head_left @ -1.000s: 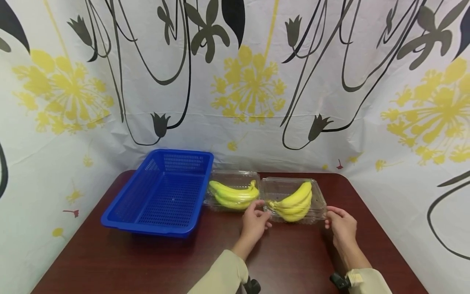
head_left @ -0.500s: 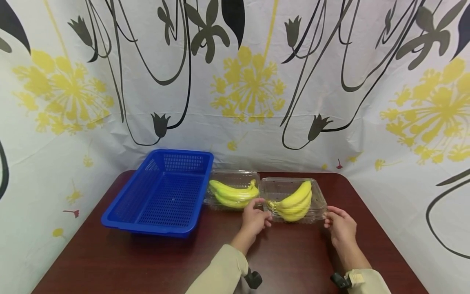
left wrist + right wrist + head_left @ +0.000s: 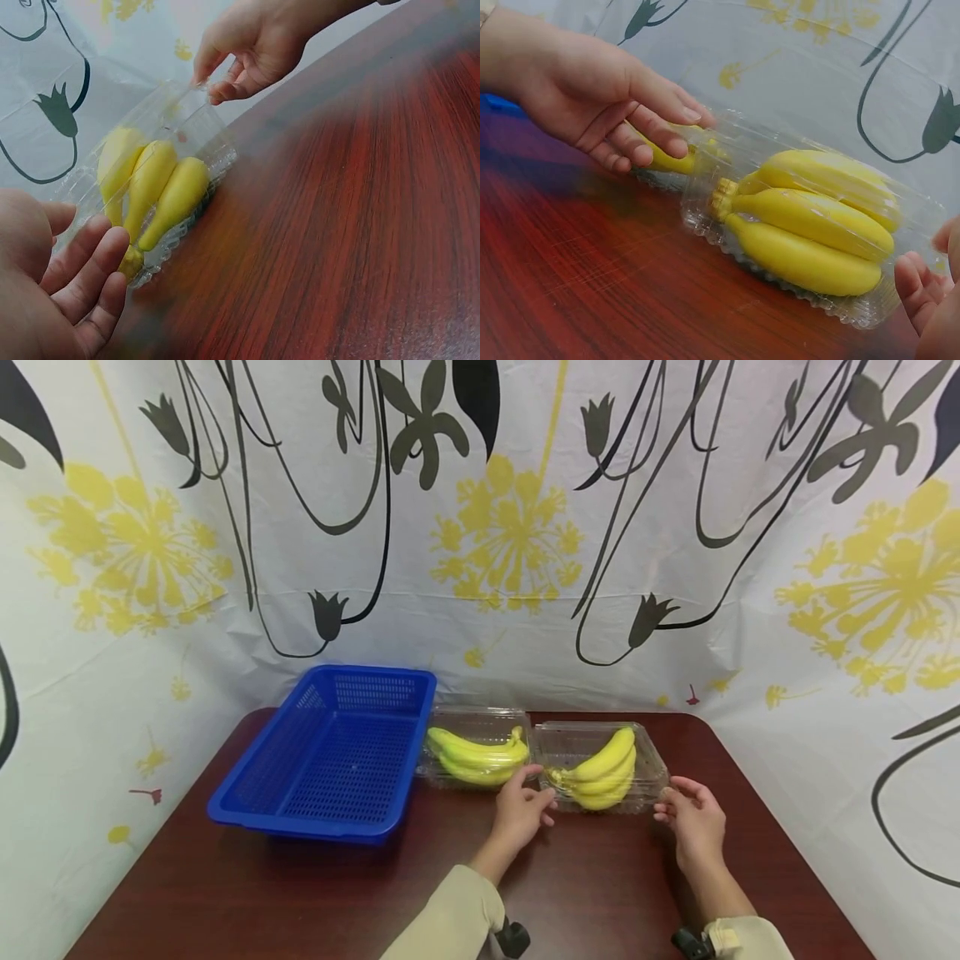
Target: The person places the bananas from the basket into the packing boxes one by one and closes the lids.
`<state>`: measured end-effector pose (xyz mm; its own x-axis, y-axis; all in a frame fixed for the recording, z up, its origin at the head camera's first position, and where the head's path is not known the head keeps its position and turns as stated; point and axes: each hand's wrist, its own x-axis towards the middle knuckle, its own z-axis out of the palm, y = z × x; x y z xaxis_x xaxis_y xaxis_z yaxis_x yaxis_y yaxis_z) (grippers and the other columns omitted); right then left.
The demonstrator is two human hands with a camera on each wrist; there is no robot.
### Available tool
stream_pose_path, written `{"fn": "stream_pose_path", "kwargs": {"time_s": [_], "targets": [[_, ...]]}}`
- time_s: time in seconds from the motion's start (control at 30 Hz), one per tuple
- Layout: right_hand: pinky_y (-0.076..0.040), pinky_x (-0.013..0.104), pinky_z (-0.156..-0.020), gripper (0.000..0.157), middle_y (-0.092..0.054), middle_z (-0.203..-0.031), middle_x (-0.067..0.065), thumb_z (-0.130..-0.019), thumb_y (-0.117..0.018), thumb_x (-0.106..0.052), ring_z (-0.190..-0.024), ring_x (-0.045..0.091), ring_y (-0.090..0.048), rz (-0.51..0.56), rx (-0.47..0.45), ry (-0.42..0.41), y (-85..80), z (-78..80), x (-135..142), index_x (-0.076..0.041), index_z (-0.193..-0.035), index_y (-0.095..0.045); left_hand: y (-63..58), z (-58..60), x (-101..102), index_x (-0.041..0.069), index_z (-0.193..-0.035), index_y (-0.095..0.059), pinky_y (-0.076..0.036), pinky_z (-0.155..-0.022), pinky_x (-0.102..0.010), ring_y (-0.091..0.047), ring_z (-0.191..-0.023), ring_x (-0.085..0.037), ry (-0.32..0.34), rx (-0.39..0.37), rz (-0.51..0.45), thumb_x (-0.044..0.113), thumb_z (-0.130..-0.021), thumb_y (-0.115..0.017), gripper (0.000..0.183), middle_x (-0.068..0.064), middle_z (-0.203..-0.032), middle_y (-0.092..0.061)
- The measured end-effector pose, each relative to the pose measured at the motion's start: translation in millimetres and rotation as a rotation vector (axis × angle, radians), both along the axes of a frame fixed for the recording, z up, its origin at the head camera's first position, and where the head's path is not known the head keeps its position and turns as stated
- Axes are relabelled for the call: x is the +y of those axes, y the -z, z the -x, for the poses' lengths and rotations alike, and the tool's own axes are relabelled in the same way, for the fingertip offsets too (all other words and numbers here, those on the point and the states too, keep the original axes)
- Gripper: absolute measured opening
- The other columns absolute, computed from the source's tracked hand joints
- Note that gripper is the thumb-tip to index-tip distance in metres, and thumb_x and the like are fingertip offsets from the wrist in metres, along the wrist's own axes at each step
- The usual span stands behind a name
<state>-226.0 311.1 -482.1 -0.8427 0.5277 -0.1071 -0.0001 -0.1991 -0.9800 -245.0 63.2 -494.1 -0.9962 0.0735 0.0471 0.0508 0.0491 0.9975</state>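
Observation:
A clear plastic clamshell box (image 3: 551,739) with a bunch of yellow bananas (image 3: 602,772) inside lies on the table, its lid down. My right hand (image 3: 699,828) pinches the box's near right corner between thumb and fingers, which the left wrist view shows from the side. At the opposite end, my left hand (image 3: 519,814) has its fingers loosely extended; in the right wrist view its index fingertip is close to the box's corner, and contact is unclear. Directly left stands a second clamshell box (image 3: 480,717) holding greenish-yellow bananas (image 3: 480,758).
A blue perforated plastic basket (image 3: 345,768) stands on the left of the dark red-brown table (image 3: 315,893), beside the second box. White fabric (image 3: 480,643) with printed flowers hangs behind the table and along its sides.
My right hand has shifted slightly left at the box's corner, and its fingers have loosened a little. The near box has barely moved. My left hand stays nearly in place.

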Motion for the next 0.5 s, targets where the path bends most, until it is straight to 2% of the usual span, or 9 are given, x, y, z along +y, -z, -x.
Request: {"fn": "stream_pose_path", "kwargs": {"time_s": [0.27, 0.5], "targets": [[-0.055, 0.026, -0.055, 0.021, -0.063, -0.075, -0.001, -0.092, -0.059, 0.002, -0.058, 0.010, -0.063, -0.084, -0.019, -0.032, -0.4, -0.9, 0.8, -0.003, -0.113, -0.054, 0.1, 1.4, -1.2, 0.010, -0.128, -0.057, -0.055, -0.053, -0.043, -0.061, -0.048, -0.018, 0.009, -0.014, -0.015, 0.005, -0.089, -0.067, 0.040, -0.007, -0.069, -0.067], [-0.053, 0.025, -0.051, 0.015, -0.063, -0.072, -0.001, -0.091, -0.062, -0.001, -0.054, 0.010, -0.061, -0.064, -0.035, -0.009, 0.9, -0.5, 3.0, -0.001, -0.106, -0.059, 1.1, 2.4, 1.3, 0.013, -0.125, -0.057, -0.054, -0.049, -0.039, -0.061, -0.046, -0.019, 0.001, -0.052, -0.043, 0.002, -0.088, -0.065, 0.039, -0.010, -0.068, -0.067]]}}
